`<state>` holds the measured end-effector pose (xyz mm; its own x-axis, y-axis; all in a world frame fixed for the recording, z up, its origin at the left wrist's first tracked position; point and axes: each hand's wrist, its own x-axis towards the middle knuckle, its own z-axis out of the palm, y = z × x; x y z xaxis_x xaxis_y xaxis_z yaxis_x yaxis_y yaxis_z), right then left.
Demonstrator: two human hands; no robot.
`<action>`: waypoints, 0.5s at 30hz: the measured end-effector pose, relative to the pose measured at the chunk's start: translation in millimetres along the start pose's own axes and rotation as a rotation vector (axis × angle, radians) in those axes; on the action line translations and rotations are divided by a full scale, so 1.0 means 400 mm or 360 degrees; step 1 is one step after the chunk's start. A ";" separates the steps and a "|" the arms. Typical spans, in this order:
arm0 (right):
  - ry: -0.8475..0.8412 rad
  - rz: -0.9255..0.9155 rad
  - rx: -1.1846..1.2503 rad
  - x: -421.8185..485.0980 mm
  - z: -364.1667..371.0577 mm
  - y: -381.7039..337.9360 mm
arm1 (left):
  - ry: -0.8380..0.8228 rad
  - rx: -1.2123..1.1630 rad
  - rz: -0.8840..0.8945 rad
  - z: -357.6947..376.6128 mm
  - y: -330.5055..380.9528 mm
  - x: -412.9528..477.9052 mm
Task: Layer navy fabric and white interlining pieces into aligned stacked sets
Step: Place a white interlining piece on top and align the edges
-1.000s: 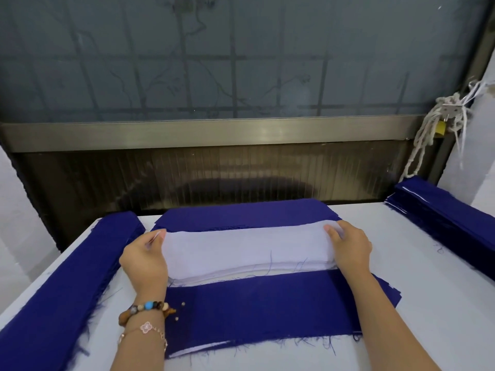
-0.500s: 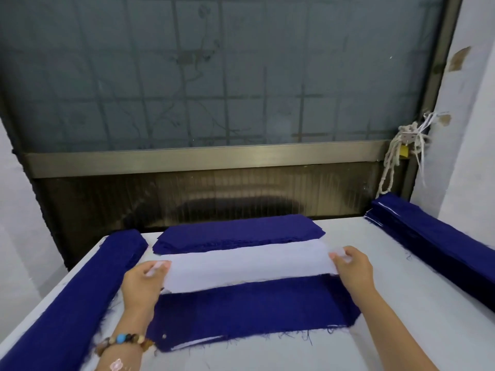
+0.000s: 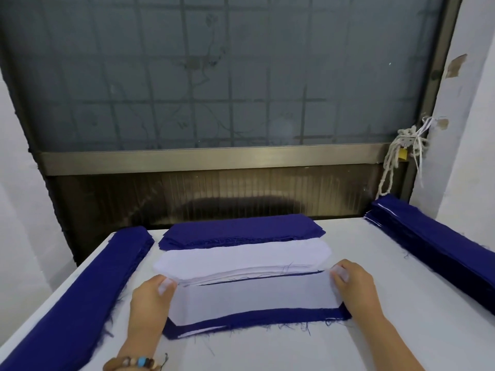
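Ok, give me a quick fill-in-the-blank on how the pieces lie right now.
Left hand and right hand pinch the thin white interlining piece, laid over a ___ fabric piece. The beaded bracelet circles the ___ wrist. Just beyond it lies the interlining stack, coloured ___.
Missing words: navy, left, white.

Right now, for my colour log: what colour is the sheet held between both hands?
White; the interlining sheet shows best in the head view.

Soft daylight comes through the cloudy window (image 3: pixel 227 76) far beyond the right hand (image 3: pixel 355 287). The white table (image 3: pixel 401 338) is bright. Shadows are faint. Edges bend; all slightly blurry.
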<state>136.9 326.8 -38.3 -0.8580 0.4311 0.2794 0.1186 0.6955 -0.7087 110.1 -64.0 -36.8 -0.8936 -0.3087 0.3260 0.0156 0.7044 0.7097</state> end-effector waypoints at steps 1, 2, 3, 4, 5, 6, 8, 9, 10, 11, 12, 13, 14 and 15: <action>-0.0001 -0.0004 -0.0054 0.000 0.000 -0.001 | -0.0004 -0.0030 -0.0034 0.001 0.001 -0.001; 0.0003 0.0003 -0.0093 0.000 0.001 -0.002 | 0.0007 0.0005 -0.0052 0.001 0.004 -0.004; 0.0012 0.0021 -0.0109 0.000 0.002 -0.002 | 0.0009 0.0070 -0.0073 0.003 0.005 -0.004; 0.0019 0.0042 -0.0109 0.000 0.003 -0.004 | -0.0010 0.0123 -0.0069 0.008 0.006 -0.001; 0.0018 0.0054 -0.0114 0.000 0.004 -0.004 | -0.0057 0.0167 -0.0071 0.011 0.007 0.003; 0.0013 0.0054 -0.0129 0.000 0.005 -0.005 | -0.0117 0.0229 -0.0073 0.014 0.009 0.007; 0.0024 0.0054 -0.0112 0.001 0.005 -0.001 | -0.0124 0.0219 -0.0118 0.012 0.009 0.012; 0.0045 0.0070 -0.0051 0.002 0.003 0.003 | -0.0079 0.0119 -0.0135 0.008 0.006 0.011; 0.0070 0.0096 0.0030 0.002 0.000 0.006 | -0.0025 0.0018 -0.0140 0.003 0.002 0.011; 0.0089 0.0127 0.0092 0.003 -0.002 0.009 | 0.0016 -0.0065 -0.0154 -0.004 0.002 0.007; 0.0099 0.0144 0.0122 0.003 -0.003 0.011 | 0.0043 -0.0077 -0.0163 -0.009 -0.001 0.004; 0.0099 0.0144 0.0121 0.002 -0.002 0.012 | 0.0051 -0.0063 -0.0162 -0.012 -0.003 0.006; 0.0091 0.0135 0.0108 0.003 0.000 0.013 | 0.0040 -0.0025 -0.0157 -0.011 -0.006 0.007; 0.0084 0.0138 0.0088 0.003 0.002 0.012 | -0.0002 0.0034 -0.0174 -0.010 -0.005 0.007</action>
<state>136.2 330.4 -41.9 -0.8180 0.5190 0.2480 0.1625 0.6221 -0.7659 109.3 -69.0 -34.9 -0.8901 -0.3833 0.2466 -0.0915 0.6803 0.7272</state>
